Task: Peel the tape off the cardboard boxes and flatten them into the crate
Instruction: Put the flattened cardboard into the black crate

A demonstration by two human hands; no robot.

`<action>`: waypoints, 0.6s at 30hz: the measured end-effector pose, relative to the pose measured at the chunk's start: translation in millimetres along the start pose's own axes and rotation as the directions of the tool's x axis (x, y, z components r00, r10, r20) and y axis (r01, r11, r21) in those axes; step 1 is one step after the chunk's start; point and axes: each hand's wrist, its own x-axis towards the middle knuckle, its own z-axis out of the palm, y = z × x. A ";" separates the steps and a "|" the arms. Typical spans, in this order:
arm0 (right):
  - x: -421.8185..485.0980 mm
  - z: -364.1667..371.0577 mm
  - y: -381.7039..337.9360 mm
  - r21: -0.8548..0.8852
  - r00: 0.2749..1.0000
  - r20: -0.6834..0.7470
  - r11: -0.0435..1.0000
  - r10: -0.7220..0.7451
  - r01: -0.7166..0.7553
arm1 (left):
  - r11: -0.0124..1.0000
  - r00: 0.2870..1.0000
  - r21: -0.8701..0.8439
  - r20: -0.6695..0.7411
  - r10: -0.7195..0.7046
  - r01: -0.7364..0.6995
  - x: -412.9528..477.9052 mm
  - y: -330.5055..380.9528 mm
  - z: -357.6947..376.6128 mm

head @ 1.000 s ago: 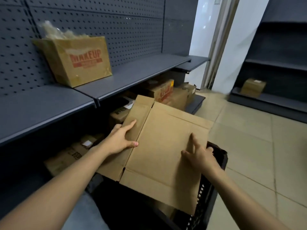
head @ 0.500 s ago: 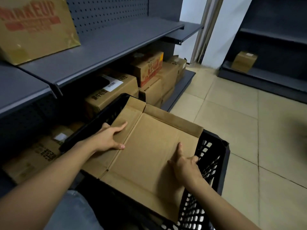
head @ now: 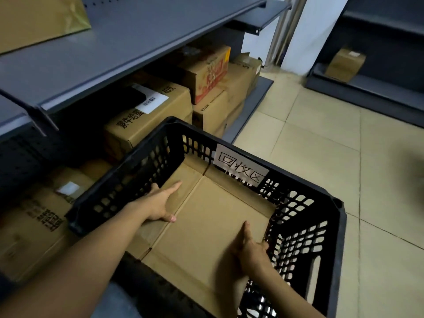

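Looking down, we saw the flattened cardboard box (head: 206, 237) lying inside the black crate (head: 337, 249) — our left hand (head: 158, 203) rested on its left flap with fingers straight, and our right hand (head: 251, 249) gripped its right edge (thumb on top, fingers curled around) beside the mesh wall (head: 298, 237).

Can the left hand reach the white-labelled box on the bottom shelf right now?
Probably not directly: the left hand rests on the flattened cardboard inside the crate, whose wall stands between it and that box.
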 end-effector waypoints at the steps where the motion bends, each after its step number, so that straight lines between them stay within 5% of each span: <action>1: 4.4 4.0 0.4 0.004 1.000 0.005 1.000 0.018 -0.018 | 1.000 1.000 0.024 0.013 -0.013 0.012 4.7 0.5 4.0; 6: 25.5 21.2 7.3 -0.001 0.998 0.024 0.998 0.063 -0.063 | 0.983 0.995 0.176 0.079 -0.067 0.053 30.6 8.1 22.7; 11: 29.8 21.7 -4.1 -0.328 0.995 -0.100 0.943 0.026 -0.058 | 0.938 0.996 0.347 0.092 -0.021 -0.012 50.7 8.8 36.2; 14: 37.7 21.6 -15.7 -0.398 0.995 0.034 0.912 -0.098 0.104 | 0.899 0.993 0.426 0.100 0.065 -0.102 61.1 14.1 37.8; 18: 50.9 29.7 -22.4 -0.407 0.989 0.117 0.903 -0.094 0.134 | 0.895 0.987 0.431 0.151 0.051 -0.113 72.3 19.6 45.6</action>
